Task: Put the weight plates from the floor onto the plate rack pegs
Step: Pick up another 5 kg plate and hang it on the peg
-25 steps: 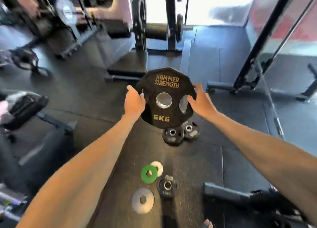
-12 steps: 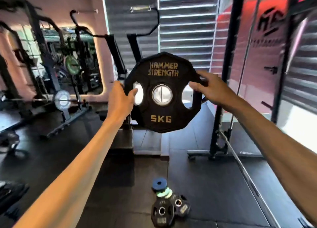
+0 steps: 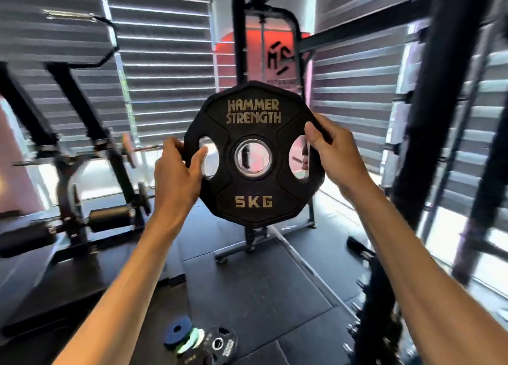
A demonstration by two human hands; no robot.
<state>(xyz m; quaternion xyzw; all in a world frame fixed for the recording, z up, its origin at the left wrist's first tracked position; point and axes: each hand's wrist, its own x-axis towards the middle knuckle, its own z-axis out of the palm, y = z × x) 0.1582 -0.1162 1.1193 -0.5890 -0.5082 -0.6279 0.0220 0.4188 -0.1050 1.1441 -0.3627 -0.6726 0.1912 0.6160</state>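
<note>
Left hand and right hand both grip the 5kg plate by its side cutouts, held upright, face toward me, squarely ahead of the black rack upright behind it; no peg visible.

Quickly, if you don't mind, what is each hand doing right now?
Left hand: closed on the left edge of the 5 kg plate.
Right hand: closed on the plate's right edge.

Held upright at centre: 5 kg plate, left hand clamped on its 9 o'clock edge, right hand on its 3 o'clock edge. Directly behind stood the wheeled rack frame. Lay on the floor at 6 o'clock: small plates, overlapping. Stood at 9 o'clock: plate-loaded machine.
</note>
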